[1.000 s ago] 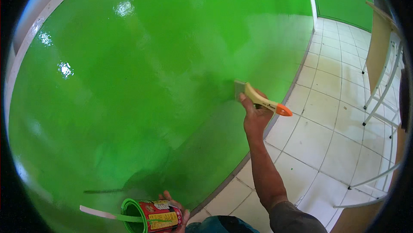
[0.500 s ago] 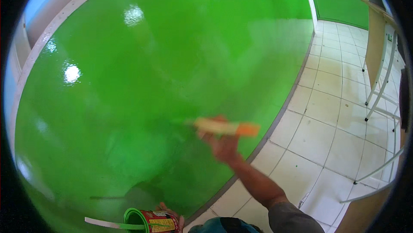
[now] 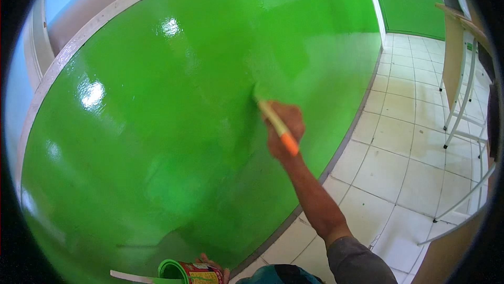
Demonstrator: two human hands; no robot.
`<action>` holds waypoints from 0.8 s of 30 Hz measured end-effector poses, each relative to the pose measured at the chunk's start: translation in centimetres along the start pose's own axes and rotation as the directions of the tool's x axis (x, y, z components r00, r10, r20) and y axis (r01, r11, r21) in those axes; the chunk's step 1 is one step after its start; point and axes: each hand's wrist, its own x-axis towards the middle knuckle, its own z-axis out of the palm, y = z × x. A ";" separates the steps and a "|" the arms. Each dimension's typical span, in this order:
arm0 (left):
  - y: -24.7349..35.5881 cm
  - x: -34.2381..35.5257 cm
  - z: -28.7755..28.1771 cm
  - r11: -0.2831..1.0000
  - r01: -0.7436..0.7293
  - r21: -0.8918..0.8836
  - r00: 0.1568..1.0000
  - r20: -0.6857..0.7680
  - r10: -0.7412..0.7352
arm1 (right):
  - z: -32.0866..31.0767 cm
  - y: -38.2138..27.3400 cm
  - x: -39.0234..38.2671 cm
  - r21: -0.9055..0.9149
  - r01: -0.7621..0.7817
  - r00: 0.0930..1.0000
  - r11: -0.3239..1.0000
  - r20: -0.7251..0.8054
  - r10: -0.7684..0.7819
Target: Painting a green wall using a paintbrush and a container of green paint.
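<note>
My right hand (image 3: 283, 126) is closed around a paintbrush (image 3: 278, 126) with a pale handle and orange end, slightly blurred. Its green-smeared bristles meet the glossy green wall (image 3: 157, 116) near the middle of the view. At the bottom edge my left hand (image 3: 210, 265), only partly visible, grips a red paint can (image 3: 202, 273) with a green-coated rim. A pale flat stick (image 3: 128, 274), green toward the can, sticks out to the left of it.
A pale ledge (image 3: 113, 11) borders the green wall's top. White tiled floor (image 3: 394, 168) runs along its right side, below a dark skirting strip. White metal-framed chairs with wooden boards (image 3: 451, 58) line the right. A green-and-yellow wall (image 3: 412, 8) stands at the far end.
My right hand with the brush first moved down and left, then went up, the brush now pointing up the wall. The view has shifted slightly, showing more beyond the upper ledge.
</note>
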 end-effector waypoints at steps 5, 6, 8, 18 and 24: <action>1.0 -0.3 -0.9 0.977 -0.041 0.209 0.999 0.004 0.041 | -2.4 -4.8 -0.9 0.256 -0.407 0.891 0.877 0.321 0.320; -0.2 -0.7 0.1 0.997 -0.017 0.075 1.000 0.003 0.017 | -2.3 -3.1 -0.1 0.175 -0.411 0.902 0.895 0.219 0.372; -0.3 -1.2 0.5 0.998 0.009 -0.060 1.000 0.004 -0.009 | -1.4 2.3 2.2 0.159 -0.510 0.857 0.845 0.013 0.515; 2.9 -1.6 -1.3 0.813 -0.117 0.570 0.976 0.217 -0.012 | 1.7 -8.6 -3.7 0.142 -0.038 0.995 0.989 0.094 0.025; 4.9 -1.8 -2.7 0.902 -0.059 0.427 0.989 0.145 -0.004 | 0.7 -18.0 -7.9 0.327 -0.089 0.950 0.941 0.310 -0.018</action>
